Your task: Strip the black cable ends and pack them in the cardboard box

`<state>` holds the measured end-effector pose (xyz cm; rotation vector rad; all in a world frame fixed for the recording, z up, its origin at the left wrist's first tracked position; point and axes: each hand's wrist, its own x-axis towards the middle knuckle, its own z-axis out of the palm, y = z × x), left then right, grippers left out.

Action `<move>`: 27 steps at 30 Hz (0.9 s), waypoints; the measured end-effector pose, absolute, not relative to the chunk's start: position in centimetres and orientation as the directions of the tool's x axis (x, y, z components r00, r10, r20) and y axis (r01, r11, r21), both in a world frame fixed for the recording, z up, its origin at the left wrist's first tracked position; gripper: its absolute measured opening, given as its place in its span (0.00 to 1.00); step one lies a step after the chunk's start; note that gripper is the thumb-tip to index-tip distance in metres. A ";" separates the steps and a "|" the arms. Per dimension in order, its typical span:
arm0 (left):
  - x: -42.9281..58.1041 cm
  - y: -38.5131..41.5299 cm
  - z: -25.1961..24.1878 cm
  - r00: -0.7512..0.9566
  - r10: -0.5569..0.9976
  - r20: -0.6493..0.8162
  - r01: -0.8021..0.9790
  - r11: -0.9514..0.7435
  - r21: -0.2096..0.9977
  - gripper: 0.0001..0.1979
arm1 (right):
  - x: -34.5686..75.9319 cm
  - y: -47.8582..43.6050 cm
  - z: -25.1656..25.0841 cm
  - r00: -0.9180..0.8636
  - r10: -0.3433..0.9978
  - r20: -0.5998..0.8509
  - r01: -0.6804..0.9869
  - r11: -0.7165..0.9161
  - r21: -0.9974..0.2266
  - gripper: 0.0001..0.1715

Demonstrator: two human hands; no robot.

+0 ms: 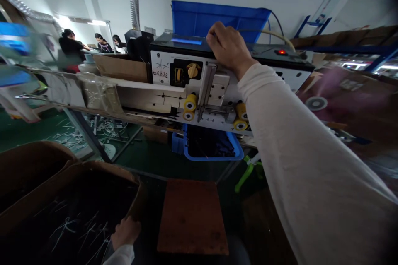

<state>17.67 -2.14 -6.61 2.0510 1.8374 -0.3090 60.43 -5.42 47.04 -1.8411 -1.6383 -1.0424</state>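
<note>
At the front of a white machine with a dark top (174, 60), the person is reaching forward with the right hand (228, 45), and the curled fingers (214, 35) are lying over the machine's upper edge. A pale cable (267, 35) is running from just under these fingers toward the right along the top, but I cannot tell if the fingers are really grasping it or only pressing on the machine. The right arm, in a long white sleeve (298, 157), is stretching up from the lower right corner, with the wrist bent a little and the knuckles facing up. Two pairs of yellow rollers (190, 102) are standing on the machine's front panel, below and to the left of this hand. Lower down, the left hand (126, 232) is resting near the rim of a cardboard box (93, 172), and its fingers (124, 225) are hanging down and seem loosely curled, though I cannot tell if they are holding something. Inside this box, many thin white wire pieces (66, 227) are lying on the dark bottom. Under the machine, a blue tray (214, 157) is holding dark items (208, 145), and behind the machine a blue plastic crate (217, 18) is sitting.
</note>
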 end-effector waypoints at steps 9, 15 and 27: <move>17.9 -2.1 -5.7 0.125 0.878 -0.462 0.990 -0.081 0.114 0.23 | 60.2 -5.5 46.9 0.000 0.588 0.809 0.979 -0.163 0.119 0.15; 17.9 -2.1 -5.8 0.115 0.886 -0.449 0.992 -0.076 0.102 0.22 | 59.7 -5.9 47.0 0.066 0.589 0.805 0.985 -0.170 0.043 0.13; 17.9 -2.4 -5.5 0.122 0.879 -0.460 0.990 -0.077 0.116 0.23 | 60.0 -5.8 46.9 0.089 0.574 0.814 0.991 -0.130 -0.017 0.13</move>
